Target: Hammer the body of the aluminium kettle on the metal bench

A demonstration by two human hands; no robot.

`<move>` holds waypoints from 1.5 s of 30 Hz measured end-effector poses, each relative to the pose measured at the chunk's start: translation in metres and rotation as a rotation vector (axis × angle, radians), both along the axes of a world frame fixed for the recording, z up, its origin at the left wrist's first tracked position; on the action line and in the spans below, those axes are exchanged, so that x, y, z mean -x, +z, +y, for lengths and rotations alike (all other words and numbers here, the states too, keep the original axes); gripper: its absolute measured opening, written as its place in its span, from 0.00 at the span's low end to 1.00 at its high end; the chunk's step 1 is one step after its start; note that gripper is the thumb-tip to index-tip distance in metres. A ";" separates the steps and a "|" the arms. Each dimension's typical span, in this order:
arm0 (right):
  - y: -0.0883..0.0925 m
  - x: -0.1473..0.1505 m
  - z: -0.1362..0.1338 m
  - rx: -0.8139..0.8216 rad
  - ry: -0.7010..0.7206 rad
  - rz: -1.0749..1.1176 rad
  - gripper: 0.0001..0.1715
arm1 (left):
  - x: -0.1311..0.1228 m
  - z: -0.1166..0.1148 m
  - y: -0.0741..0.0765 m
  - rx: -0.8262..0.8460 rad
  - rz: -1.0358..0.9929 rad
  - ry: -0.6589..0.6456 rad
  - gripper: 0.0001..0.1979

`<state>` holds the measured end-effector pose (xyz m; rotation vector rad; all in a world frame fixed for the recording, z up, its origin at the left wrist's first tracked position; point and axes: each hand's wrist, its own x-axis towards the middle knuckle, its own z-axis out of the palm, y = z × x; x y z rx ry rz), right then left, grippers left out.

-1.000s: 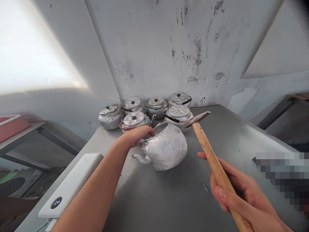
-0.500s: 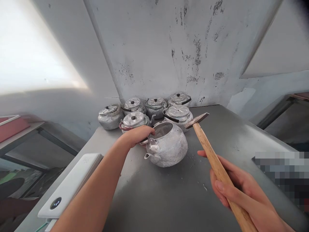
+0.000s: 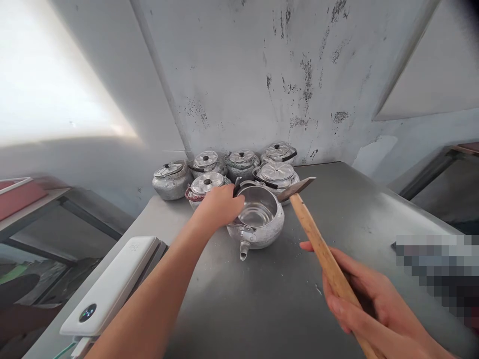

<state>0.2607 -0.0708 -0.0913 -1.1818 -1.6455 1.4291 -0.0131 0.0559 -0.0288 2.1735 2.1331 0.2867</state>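
Observation:
A dented aluminium kettle (image 3: 264, 238) without its lid sits on the grey table, its shiny inside showing and its spout towards me. My left hand (image 3: 223, 204) is closed on its handle at the left side, by the rim; the fingertips are partly hidden. In my right hand (image 3: 368, 286) is a hammer (image 3: 318, 239) with a wooden shaft. The hammer's metal head is raised beside the kettle's right rim; whether they touch, I cannot tell. Behind stand more kettles, among them a lidded one with a black handle (image 3: 277, 172) and one with a red-wrapped handle (image 3: 207, 183).
A white power bank (image 3: 108, 286) with a plugged-in cable lies along the table's left side. Several lidded kettles line the stained wall (image 3: 239, 89). A pink box (image 3: 22, 197) rests on a shelf at the left. Something pixelated (image 3: 441, 269) is at the right edge.
The kettle has been tipped upright and turned, so its inside shows and its spout points towards me. My left hand turned with it. The hammer has moved slightly left.

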 end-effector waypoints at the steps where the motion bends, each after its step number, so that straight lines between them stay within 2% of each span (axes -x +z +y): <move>1: 0.000 0.000 0.000 -0.023 0.006 -0.058 0.36 | -0.004 -0.003 0.002 -0.041 0.034 0.009 0.11; 5: 0.005 0.004 -0.001 -0.077 0.000 -0.214 0.28 | -0.021 -0.019 0.013 -0.177 0.147 0.005 0.13; 8: 0.010 0.014 0.001 -0.014 0.037 -0.224 0.20 | -0.031 -0.029 0.018 -0.326 0.288 -0.126 0.13; 10: 0.014 0.020 0.001 0.054 0.045 -0.232 0.15 | -0.036 -0.033 0.019 -0.370 0.318 -0.259 0.11; 13: 0.018 0.025 0.002 0.135 0.044 -0.250 0.09 | -0.041 -0.040 0.019 -0.374 0.243 -0.454 0.14; 16: 0.019 0.025 0.004 0.205 0.069 -0.247 0.06 | -0.045 -0.048 0.019 -0.296 0.043 -0.554 0.19; 20: 0.016 0.025 0.005 0.253 0.121 -0.194 0.06 | -0.048 -0.053 0.020 -0.038 -0.223 -0.554 0.28; 23: 0.013 0.026 0.003 0.283 0.146 -0.138 0.08 | -0.044 -0.049 0.020 0.047 -0.304 -0.528 0.36; 26: 0.013 0.030 0.001 0.445 0.144 -0.099 0.10 | -0.038 -0.043 0.020 0.124 -0.340 -0.495 0.48; 28: 0.014 0.032 0.000 0.543 0.130 -0.108 0.11 | -0.035 -0.040 0.021 0.147 -0.340 -0.483 0.52; 33: 0.012 0.032 -0.001 0.540 0.076 -0.165 0.12 | -0.029 -0.041 0.030 0.200 -0.273 -0.464 0.47; 37: 0.009 0.031 -0.001 0.526 0.121 -0.166 0.14 | -0.025 -0.047 0.037 0.186 -0.193 -0.434 0.42; 41: 0.008 0.034 0.001 0.495 0.082 -0.162 0.18 | -0.027 -0.048 0.037 0.229 -0.200 -0.437 0.46; 45: 0.012 0.035 0.003 0.519 0.108 -0.180 0.16 | -0.030 -0.043 0.029 0.177 -0.219 -0.438 0.51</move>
